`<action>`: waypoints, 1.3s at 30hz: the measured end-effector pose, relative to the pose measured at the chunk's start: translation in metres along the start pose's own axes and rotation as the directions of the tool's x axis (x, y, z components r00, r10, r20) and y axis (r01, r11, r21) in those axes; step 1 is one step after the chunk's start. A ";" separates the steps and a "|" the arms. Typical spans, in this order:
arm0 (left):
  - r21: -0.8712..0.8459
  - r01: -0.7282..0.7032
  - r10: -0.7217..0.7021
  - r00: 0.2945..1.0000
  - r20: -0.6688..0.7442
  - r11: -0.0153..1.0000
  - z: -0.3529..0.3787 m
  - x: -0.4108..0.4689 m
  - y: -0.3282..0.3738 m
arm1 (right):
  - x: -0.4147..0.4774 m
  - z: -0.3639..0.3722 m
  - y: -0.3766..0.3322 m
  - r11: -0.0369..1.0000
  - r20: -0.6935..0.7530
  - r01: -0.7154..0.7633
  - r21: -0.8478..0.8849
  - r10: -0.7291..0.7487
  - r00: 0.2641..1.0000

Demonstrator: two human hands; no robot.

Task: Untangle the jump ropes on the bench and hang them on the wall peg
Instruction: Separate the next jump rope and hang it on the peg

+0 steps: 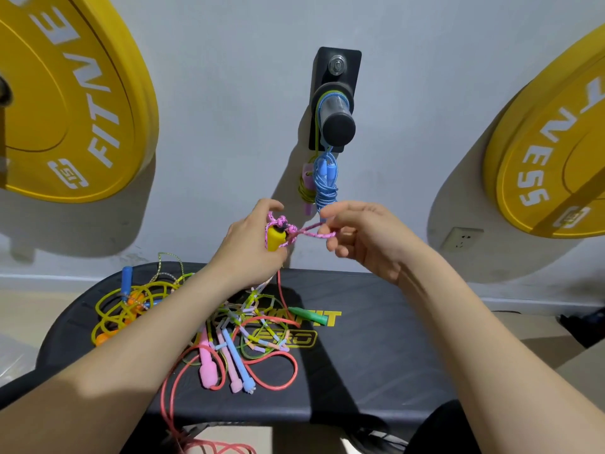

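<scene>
Red rope [296, 368] trails off bench [376, 371], 6 o'clock. Left forearm [147, 339] crosses tangled ropes [248, 319], 8 o'clock. Left hand [252, 247] grips yellow handle [275, 240]; right hand [363, 234] pinches pink cord [311, 233]; hands apart. Wall peg [337, 124], 12 o'clock, carries blue rope [325, 181]. Yellow weight plates [65, 93] at 10 and 2.

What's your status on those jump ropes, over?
Left hand grips yellow handle, right hand pinches pink rope. Blue rope hangs on peg. Tangled pile on bench.

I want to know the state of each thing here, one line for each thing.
Left hand: grips the yellow handle.
Right hand: pinches the pink rope.
Pink rope: knotted at the handle, stretched between the hands.
Blue rope: coiled, hanging from the wall peg.
Other ropes: tangled, lying on the bench.
</scene>
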State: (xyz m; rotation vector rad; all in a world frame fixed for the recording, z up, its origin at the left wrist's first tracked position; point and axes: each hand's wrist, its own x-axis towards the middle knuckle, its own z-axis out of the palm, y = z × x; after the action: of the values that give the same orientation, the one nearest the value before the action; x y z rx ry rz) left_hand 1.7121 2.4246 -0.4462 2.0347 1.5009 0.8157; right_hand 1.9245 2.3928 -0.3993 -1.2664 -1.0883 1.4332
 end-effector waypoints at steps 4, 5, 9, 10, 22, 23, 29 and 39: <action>-0.050 -0.025 0.029 0.997 0.068 0.998 0.000 0.006 0.002 | 0.002 -0.002 -0.010 0.976 0.054 0.135 0.171 -0.146 0.988; -0.048 -0.034 0.039 0.995 0.094 0.998 0.001 0.008 0.003 | 0.003 -0.001 -0.010 0.971 0.066 0.195 0.136 -0.205 0.976; -0.226 -0.126 0.141 0.989 0.048 0.966 0.003 0.013 0.019 | 0.005 0.004 -0.009 0.888 0.021 0.434 -0.155 -0.436 0.900; -0.282 -0.173 0.182 0.983 0.006 0.944 0.003 0.016 0.025 | 0.005 0.007 -0.011 0.869 0.005 0.462 -0.179 -0.469 0.883; -0.599 -0.115 -0.023 0.976 -0.219 0.792 -0.015 0.051 0.085 | 0.030 -0.004 -0.038 0.686 -0.345 0.529 -0.500 -0.717 0.605; -0.575 -0.122 -0.044 0.963 -0.266 0.809 -0.019 0.056 0.090 | 0.033 -0.002 -0.041 0.681 -0.358 0.541 -0.493 -0.726 0.587; -0.149 -0.178 0.073 0.843 -0.532 0.973 -0.031 0.096 0.107 | 0.063 -0.002 -0.054 0.707 -0.533 0.536 -0.462 -0.704 0.469; -0.239 -0.105 -0.033 0.860 -0.509 0.965 -0.016 0.154 0.094 | 0.102 -0.006 -0.057 0.840 -0.538 0.542 -0.030 -0.470 0.700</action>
State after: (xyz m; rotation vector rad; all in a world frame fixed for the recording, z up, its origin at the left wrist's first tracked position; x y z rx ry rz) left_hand 1.7984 2.5462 -0.3427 1.7304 1.5139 1.5764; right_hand 1.9281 2.5042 -0.3639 -1.0546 -0.8471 0.6560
